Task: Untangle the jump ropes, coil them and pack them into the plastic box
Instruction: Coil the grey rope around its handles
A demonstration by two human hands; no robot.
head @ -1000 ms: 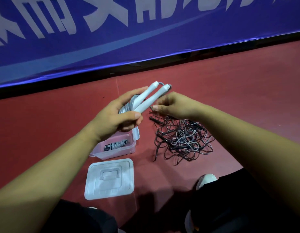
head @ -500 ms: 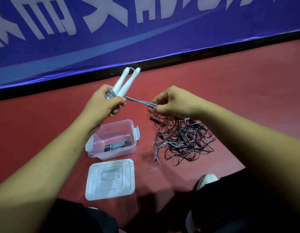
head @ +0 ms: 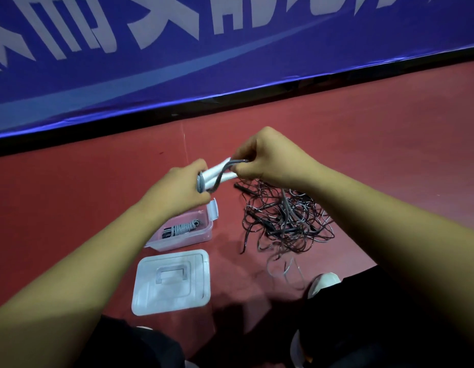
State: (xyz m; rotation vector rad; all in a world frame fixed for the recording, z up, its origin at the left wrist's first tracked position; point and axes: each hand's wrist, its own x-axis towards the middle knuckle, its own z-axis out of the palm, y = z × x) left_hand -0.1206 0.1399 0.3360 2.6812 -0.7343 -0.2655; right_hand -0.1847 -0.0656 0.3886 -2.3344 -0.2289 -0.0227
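Observation:
My left hand [head: 177,191] grips the two white handles of a jump rope [head: 219,173] with grey coils bunched at its thumb side. My right hand [head: 270,158] pinches the same rope's grey cord [head: 237,161] and holds it across the handle tips. Below my left wrist sits the clear plastic box [head: 204,235], open, with one coiled grey rope [head: 181,228] inside. A tangled pile of dark and grey ropes [head: 286,224] lies on the red floor right of the box.
The box's white lid [head: 173,281] lies flat in front of the box. A blue banner wall [head: 230,62] runs along the far side. My knees and a white shoe [head: 323,282] are at the bottom right.
The handles dropped from upright to lying sideways. My right hand swung up and left, carrying the cord over the handle tips. The loose end trailing on the floor has shifted.

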